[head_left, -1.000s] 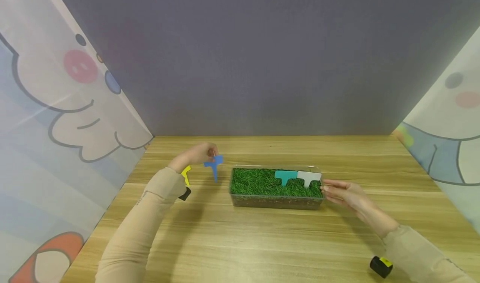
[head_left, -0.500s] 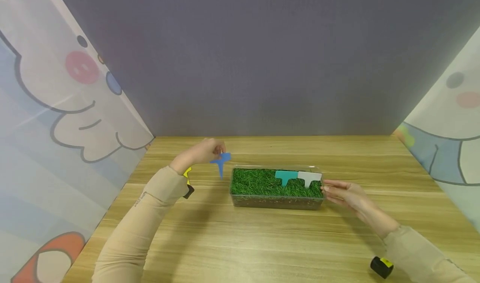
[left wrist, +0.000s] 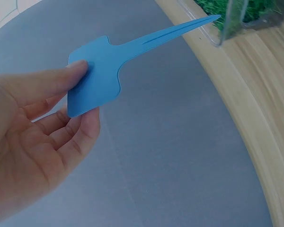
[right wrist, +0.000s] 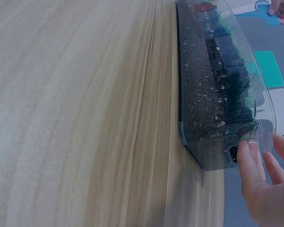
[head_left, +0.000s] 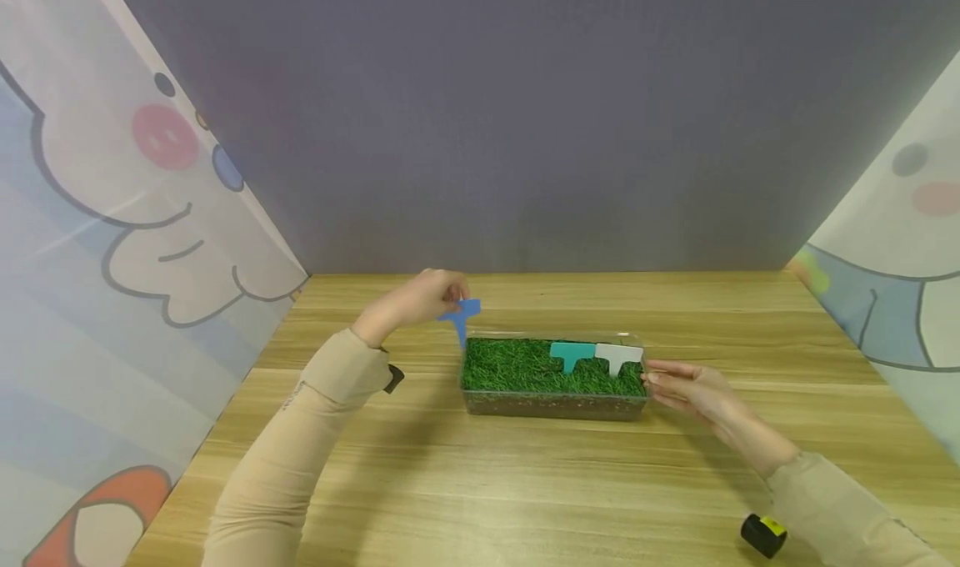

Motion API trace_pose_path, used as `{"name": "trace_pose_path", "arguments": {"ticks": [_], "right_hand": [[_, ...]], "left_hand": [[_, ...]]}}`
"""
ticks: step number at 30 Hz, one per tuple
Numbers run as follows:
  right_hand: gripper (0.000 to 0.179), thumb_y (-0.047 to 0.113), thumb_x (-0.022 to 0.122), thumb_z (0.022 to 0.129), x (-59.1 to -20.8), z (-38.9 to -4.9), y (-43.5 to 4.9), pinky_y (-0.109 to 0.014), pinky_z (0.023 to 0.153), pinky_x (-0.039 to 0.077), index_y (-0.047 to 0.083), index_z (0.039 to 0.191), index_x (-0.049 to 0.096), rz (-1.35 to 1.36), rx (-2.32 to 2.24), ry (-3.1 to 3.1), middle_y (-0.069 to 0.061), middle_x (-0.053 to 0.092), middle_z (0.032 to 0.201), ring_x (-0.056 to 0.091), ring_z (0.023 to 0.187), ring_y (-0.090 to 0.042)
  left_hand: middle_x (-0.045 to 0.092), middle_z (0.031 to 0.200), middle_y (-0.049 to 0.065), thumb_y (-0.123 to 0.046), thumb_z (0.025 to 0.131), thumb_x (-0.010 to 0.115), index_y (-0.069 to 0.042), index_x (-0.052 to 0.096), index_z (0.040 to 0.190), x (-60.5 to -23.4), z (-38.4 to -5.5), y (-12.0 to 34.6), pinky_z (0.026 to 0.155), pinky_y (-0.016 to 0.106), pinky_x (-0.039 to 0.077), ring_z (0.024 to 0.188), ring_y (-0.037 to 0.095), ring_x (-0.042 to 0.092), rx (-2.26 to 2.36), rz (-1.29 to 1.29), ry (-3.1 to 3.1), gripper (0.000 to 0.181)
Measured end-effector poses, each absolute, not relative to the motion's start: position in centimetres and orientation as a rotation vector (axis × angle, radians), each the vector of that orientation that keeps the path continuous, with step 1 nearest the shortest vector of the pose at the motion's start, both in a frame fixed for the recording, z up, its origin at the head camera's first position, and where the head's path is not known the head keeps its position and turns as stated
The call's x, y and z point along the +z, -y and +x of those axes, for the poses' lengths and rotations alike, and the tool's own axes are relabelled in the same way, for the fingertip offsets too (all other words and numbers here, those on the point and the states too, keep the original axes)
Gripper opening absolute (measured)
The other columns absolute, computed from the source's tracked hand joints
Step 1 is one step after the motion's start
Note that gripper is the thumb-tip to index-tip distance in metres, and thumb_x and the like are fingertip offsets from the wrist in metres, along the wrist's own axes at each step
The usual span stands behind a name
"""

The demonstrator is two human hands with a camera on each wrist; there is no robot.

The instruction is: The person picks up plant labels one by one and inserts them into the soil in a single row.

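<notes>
My left hand [head_left: 431, 296] pinches a blue T-shaped plant label [left wrist: 97, 75] by its wide head between thumb and fingers. Its spike points down at the left back corner of a clear planter box [head_left: 555, 405]. Inside the box are dark soil and green grass [head_left: 513, 365]. A teal label [head_left: 573, 352] and a white label [head_left: 619, 353] stand side by side in the grass's right half. My right hand [head_left: 697, 392] is at the box's right end, its mostly straight fingers [right wrist: 250, 168] touching the end wall near a small opening.
The box stands on a wood-grain table [head_left: 525, 484]. Behind it rises a grey panel [head_left: 480, 133], with cartoon-printed sheets [head_left: 97, 175] at the sides. Small black devices are at the left wrist [head_left: 393, 378] and by the right sleeve [head_left: 763, 535].
My left hand has carried the blue label rightward to the box's left back corner. The yellow label seen by the left wrist is now hidden behind the arm. The right hand has stayed put.
</notes>
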State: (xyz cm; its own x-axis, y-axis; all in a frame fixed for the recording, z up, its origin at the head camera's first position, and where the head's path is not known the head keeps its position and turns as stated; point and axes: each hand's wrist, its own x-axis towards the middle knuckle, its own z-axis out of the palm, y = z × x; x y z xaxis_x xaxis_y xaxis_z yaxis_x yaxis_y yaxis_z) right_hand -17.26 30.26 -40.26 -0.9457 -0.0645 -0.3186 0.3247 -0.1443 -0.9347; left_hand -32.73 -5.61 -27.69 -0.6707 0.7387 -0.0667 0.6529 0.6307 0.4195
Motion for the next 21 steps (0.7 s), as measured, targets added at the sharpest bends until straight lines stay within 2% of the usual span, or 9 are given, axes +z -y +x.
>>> {"name": "trace_pose_path", "arguments": {"ticks": [4, 9, 14, 21], "right_hand": [[0.040, 0.009, 0.064, 0.080, -40.4, -17.3, -30.2, -0.026, 0.083, 0.046, 0.006, 0.119, 0.053, 0.297, -2.198, -1.842, 0.004, 0.064, 0.098, 0.061, 0.091, -0.010], [0.045, 0.010, 0.063, 0.081, -40.3, -17.3, -30.2, -0.026, 0.083, 0.046, 0.003, 0.123, 0.049, 0.278, -2.197, -1.848, 0.004, 0.064, 0.098, 0.060, 0.092, -0.009], [0.043, 0.009, 0.062, 0.082, -40.2, -17.3, -30.2, -0.026, 0.084, 0.046, 0.004, 0.122, 0.050, 0.278, -2.199, -1.849, 0.004, 0.064, 0.098, 0.060, 0.092, -0.010], [0.046, 0.009, 0.062, 0.082, -40.3, -17.3, -30.3, -0.027, 0.085, 0.045, 0.002, 0.124, 0.047, 0.302, -2.183, -1.869, -0.002, 0.063, 0.103, 0.060, 0.093, -0.010]], "left_hand": [[0.060, 0.084, 0.008, 0.000, 0.082, 0.058, -0.001, 0.059, 0.096, -27.8, -32.6, 4.9, 0.069, 0.027, 0.048, 0.077, 0.018, 0.056, 0.533, 1.179, -2.618, 0.014], [0.060, 0.084, 0.008, -0.001, 0.082, 0.059, -0.001, 0.060, 0.096, -27.8, -32.5, 3.9, 0.069, 0.026, 0.048, 0.077, 0.018, 0.057, 0.540, 1.202, -2.600, 0.014], [0.060, 0.078, 0.006, -0.002, 0.082, 0.060, -0.002, 0.060, 0.092, -27.9, -32.2, 2.9, 0.063, 0.024, 0.046, 0.069, 0.015, 0.055, 0.559, 1.237, -2.572, 0.011], [0.059, 0.075, 0.005, -0.002, 0.082, 0.060, -0.002, 0.060, 0.090, -28.3, -31.9, 1.6, 0.061, 0.021, 0.045, 0.066, 0.013, 0.053, 0.569, 1.256, -2.548, 0.009]]}}
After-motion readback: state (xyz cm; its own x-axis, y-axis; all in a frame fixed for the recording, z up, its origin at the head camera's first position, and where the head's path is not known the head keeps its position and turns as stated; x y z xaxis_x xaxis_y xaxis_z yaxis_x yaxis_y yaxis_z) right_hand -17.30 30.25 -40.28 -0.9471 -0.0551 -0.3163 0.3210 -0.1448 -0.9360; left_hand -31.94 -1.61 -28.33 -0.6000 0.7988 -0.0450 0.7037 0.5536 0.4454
